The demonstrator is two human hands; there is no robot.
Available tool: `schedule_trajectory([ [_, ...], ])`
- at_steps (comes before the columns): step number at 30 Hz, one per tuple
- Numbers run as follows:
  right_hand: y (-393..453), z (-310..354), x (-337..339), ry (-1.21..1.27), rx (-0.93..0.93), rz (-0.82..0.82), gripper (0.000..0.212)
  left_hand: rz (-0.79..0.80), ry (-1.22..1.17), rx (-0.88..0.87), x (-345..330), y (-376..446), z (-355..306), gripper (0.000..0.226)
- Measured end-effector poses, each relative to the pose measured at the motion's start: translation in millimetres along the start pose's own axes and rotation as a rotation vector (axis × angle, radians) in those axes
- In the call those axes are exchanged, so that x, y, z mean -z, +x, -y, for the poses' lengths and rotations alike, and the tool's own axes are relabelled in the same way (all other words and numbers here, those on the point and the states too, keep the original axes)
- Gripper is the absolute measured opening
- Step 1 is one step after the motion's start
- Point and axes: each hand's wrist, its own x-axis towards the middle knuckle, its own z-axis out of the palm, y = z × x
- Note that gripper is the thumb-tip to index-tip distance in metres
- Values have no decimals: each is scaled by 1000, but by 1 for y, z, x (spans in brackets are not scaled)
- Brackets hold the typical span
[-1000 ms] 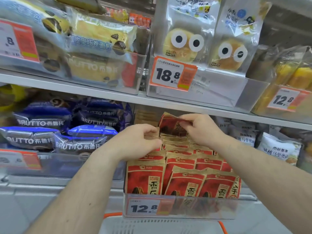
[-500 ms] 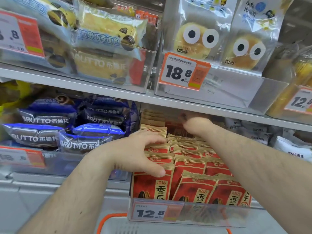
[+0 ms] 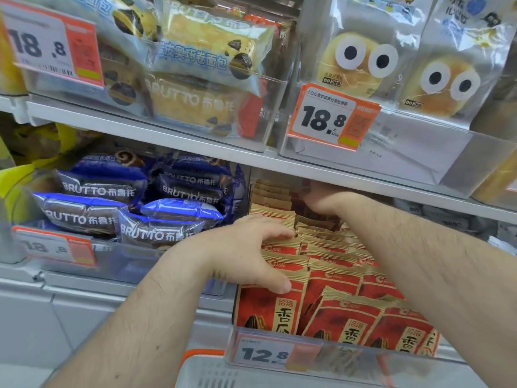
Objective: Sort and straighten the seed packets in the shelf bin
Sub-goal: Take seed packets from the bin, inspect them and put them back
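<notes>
I see the red-and-tan foil seed packets (image 3: 330, 264) standing in overlapping rows inside the clear plastic shelf bin (image 3: 279, 336), whose front lip carries a 12.8 price tag (image 3: 265, 355). The bin sits on the lower shelf, straight ahead of me and a little to the right, and its long axis runs from the front lip back under the white metal shelf edge (image 3: 195, 142); the packets file along that axis, each top seam crossing it from side to side. My left hand (image 3: 246, 247) lies over the left row about midway back, fingers spread and nearly straight, fingertips touching the tan seams and the thumb pressing on the top of a front packet; it grips nothing. My right hand (image 3: 321, 198) reaches much deeper, to the rear of the bin just under the shelf edge. Its fingers are hidden behind the knuckles and in shadow, so I cannot tell whether it holds a packet or only pushes on the back ones. I judge that the coming move turns on this front-to-back split: the right hand is nearer the rear packets, which look darker and less evenly stacked, while the left is nearer the middle and front of the left row. The 2 packets at the front right lean to the left against their neighbours, nearer neither hand than the other. To the left, blue bread wrappers (image 3: 112, 208) fill the next bin.
</notes>
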Motion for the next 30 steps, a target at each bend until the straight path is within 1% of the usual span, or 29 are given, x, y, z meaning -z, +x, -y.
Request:
schedule_trajectory([
  [1,-2,-1,3,9,8,24,3,1,1,-2,0,0,0,88],
  [2,-5,-1,6,37,13,60,4,2,2,-4,0,-1,0,88],
  [4,-15,0,14,118,0,154,18,-3,0,-10,0,-1,0,88],
  [6,-28,1,23,157,-24,235,27,-8,6,-18,-1,-1,0,87],
  [11,-52,1,37,59,0,312,19,-11,-2,-16,-1,-1,-1,88],
  [14,-53,0,31,-17,3,343,34,0,-9,-5,-1,-2,-3,88],
  [15,-53,-1,28,-28,7,341,34,2,-9,-2,-1,-2,-4,88],
  [18,-55,-2,22,-35,36,286,28,-3,12,10,-1,-2,-7,87],
  [24,-84,-7,30,23,93,112,28,-37,38,34,-3,-3,-12,86],
  [27,-104,-14,34,43,138,-61,27,-61,50,56,-5,-5,-13,87],
  [30,-120,-21,35,44,240,-304,24,-79,47,84,-7,-8,-16,89],
])
